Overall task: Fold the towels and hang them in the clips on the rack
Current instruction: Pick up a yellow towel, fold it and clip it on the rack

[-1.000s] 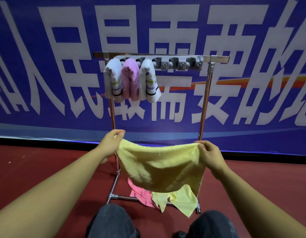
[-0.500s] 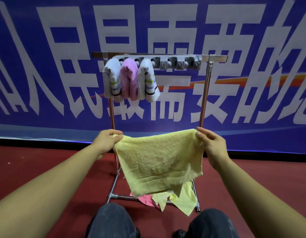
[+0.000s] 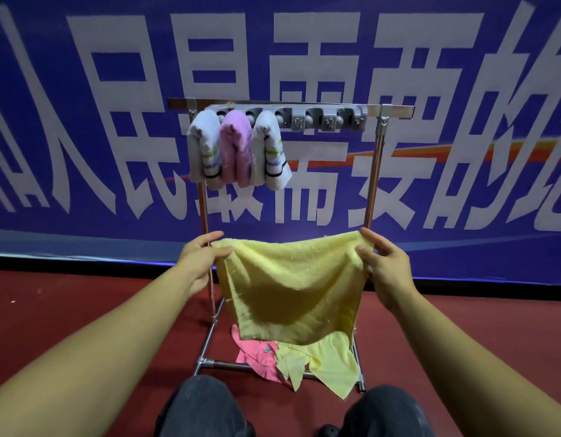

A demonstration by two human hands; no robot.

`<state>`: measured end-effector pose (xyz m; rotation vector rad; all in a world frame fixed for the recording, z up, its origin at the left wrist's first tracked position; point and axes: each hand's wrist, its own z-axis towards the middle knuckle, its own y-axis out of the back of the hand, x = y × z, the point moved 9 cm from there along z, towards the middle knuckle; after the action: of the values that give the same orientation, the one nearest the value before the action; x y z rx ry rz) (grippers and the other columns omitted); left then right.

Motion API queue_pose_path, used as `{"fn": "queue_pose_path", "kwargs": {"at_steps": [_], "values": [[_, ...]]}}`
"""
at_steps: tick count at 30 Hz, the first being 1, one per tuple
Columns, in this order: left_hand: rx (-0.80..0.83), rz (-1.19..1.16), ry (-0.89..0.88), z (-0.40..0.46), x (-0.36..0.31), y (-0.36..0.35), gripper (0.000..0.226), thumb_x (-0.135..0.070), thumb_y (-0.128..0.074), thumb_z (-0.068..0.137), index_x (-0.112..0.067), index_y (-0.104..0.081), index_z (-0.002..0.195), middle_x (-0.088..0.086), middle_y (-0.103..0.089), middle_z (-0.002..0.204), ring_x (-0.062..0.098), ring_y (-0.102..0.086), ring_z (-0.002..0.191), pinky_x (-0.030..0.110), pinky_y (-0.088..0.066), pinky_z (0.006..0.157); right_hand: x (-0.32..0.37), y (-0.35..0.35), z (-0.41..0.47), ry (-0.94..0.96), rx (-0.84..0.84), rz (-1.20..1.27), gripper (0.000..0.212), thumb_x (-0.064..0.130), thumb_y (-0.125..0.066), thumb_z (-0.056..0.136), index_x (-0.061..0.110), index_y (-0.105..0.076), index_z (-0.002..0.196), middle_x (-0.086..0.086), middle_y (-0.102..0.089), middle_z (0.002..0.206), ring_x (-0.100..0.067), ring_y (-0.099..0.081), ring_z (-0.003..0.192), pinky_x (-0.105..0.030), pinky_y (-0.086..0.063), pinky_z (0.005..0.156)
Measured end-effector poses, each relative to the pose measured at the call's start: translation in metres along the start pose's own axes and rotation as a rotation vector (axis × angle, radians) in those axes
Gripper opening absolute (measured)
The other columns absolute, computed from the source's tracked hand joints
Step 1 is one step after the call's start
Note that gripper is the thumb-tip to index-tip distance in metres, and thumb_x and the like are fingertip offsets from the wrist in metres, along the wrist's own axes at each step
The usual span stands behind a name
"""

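We pinch the top corners of the yellow towel [image 3: 291,285], our left hand [image 3: 198,263] and right hand [image 3: 383,266] each closed on one, so it hangs slack between them in front of the rack [image 3: 372,184]. It looks light, soft and floppy, so edges and corners seem the best holds for folding. Beyond are three towels clipped on the clip bar [image 3: 320,116], more cloths [image 3: 304,361] heaped on the red floor [image 3: 83,310], and a blue banner [image 3: 83,121] behind.
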<state>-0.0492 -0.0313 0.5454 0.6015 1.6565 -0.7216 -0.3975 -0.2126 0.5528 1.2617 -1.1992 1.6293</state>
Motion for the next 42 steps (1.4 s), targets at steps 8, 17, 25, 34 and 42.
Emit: {"fn": "queue_pose_path", "kwargs": {"at_steps": [8, 17, 25, 34, 42], "values": [[-0.168, 0.692, -0.333, -0.002, -0.026, 0.019, 0.025, -0.015, -0.060, 0.101, -0.018, -0.067, 0.124, 0.008, -0.071, 0.121, 0.022, -0.067, 0.106, 0.028, -0.049, 0.080, 0.015, 0.019, -0.003, 0.061, -0.131, 0.009, 0.025, 0.013, -0.083, 0.083, 0.019, -0.081, 0.107, -0.003, -0.075, 0.113, -0.019, -0.068, 0.114, -0.043, -0.055, 0.105], [-0.400, 0.805, -0.228, 0.002, -0.019, 0.036, 0.027, -0.003, -0.042, 0.100, -0.017, -0.058, 0.085, 0.007, -0.051, 0.095, 0.027, -0.048, 0.087, 0.031, -0.037, 0.077, 0.018, 0.009, -0.007, 0.087, -0.090, 0.000, 0.023, 0.008, -0.081, 0.085, 0.021, -0.081, 0.103, 0.000, -0.077, 0.106, -0.019, -0.069, 0.111, -0.034, -0.058, 0.096], [-0.169, -0.251, 0.138, 0.005, 0.024, 0.026, 0.017, -0.010, -0.060, 0.101, -0.008, -0.059, 0.118, 0.013, -0.069, 0.095, 0.023, -0.067, 0.084, 0.041, -0.057, 0.079, 0.021, 0.003, -0.004, 0.098, -0.066, -0.037, 0.023, 0.009, -0.080, 0.085, 0.023, -0.081, 0.104, -0.002, -0.077, 0.109, -0.018, -0.069, 0.111, -0.030, -0.058, 0.090], [-0.063, 0.342, -0.239, -0.006, -0.025, 0.025, 0.017, -0.010, -0.075, 0.090, -0.026, -0.076, 0.098, 0.010, -0.075, 0.108, 0.022, -0.072, 0.102, 0.041, -0.056, 0.099, 0.018, 0.023, -0.004, 0.072, -0.084, -0.056, 0.036, 0.004, -0.077, 0.088, 0.018, -0.075, 0.121, 0.005, -0.069, 0.116, -0.008, -0.064, 0.108, -0.029, -0.056, 0.089], [-0.082, 0.350, -0.378, -0.005, -0.058, 0.013, 0.015, -0.016, -0.073, 0.093, -0.022, -0.077, 0.106, 0.004, -0.075, 0.107, 0.018, -0.070, 0.104, 0.042, -0.056, 0.099, 0.010, 0.027, 0.003, -0.018, -0.096, 0.046, 0.026, 0.016, -0.081, 0.086, 0.013, -0.077, 0.112, -0.010, -0.076, 0.115, -0.025, -0.071, 0.112, -0.042, -0.057, 0.099]]}}
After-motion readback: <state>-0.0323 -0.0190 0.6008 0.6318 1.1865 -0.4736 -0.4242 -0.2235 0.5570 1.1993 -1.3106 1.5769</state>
